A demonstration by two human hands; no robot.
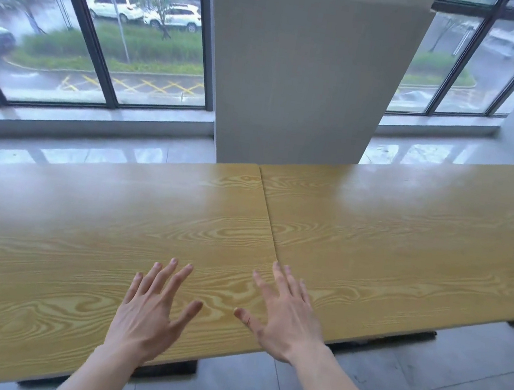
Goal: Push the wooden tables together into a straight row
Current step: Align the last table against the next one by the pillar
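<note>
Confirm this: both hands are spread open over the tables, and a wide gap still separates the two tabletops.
Not quite. The head view shows the left hand and right hand spread open, but the left table and right table meet at a thin seam, with no wide gap.

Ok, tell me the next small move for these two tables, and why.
Probably press the open left hand down on the left light wood-grain table and nudge it rightward: a thin dark seam still shows between it and the right wood-grain table, though their edges look about level.
</note>
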